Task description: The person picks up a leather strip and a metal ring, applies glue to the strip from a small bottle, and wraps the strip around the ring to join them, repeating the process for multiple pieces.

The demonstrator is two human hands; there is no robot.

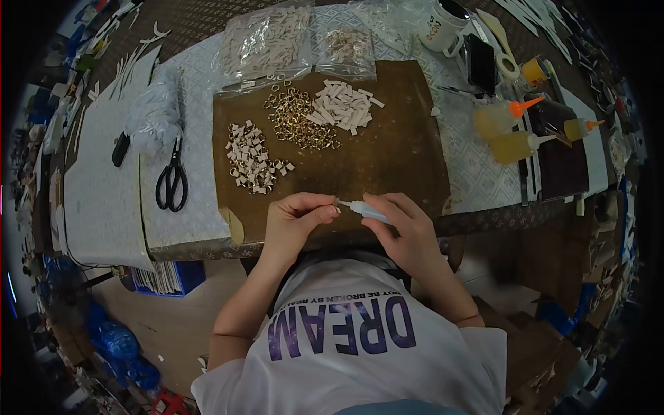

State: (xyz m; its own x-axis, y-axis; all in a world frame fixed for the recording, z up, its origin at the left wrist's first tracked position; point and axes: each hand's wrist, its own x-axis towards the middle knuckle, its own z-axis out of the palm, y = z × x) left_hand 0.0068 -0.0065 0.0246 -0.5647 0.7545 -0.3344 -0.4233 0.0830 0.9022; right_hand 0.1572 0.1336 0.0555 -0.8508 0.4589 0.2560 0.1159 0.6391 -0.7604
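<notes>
My left hand pinches a small pale piece between thumb and fingertips above the front of the brown mat. My right hand is wrapped round a small white bottle, its narrow nozzle pointing left and meeting the small piece. Beyond my hands on the mat lie a pile of gold rings, a pile of white strips and, at the left, a pile of rings with white tabs.
Black scissors and a plastic bag lie left of the mat. Clear bags of pieces are behind it. On the right are a mug, a phone and yellowish bottles. A blue bin stands below the table's left part.
</notes>
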